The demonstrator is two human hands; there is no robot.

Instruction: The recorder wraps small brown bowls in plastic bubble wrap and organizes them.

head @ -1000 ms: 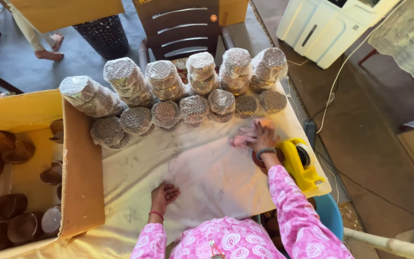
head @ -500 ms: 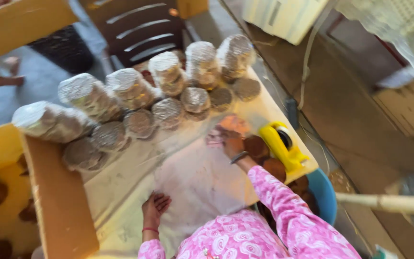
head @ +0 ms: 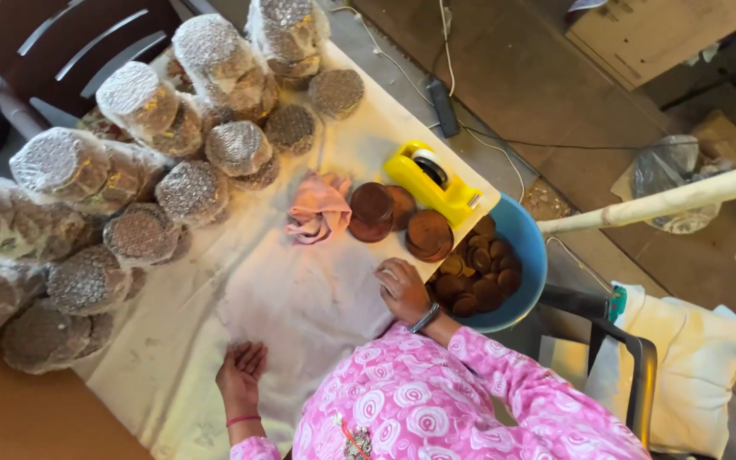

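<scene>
Two flat hands on cloth

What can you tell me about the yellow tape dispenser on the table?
The yellow tape dispenser looks like glossy plastic, with a dark roll set in its rounded end. It lies at a slant on the white cloth near the table's edge, beside stacked brown discs and above the blue bowl. Neither hand touches it.

Our hands on the cloth-covered desk

Our right hand rests beside the blue bowl of brown discs; our left hand lies flat on the white cloth, near bubble-wrapped stacks.
</scene>
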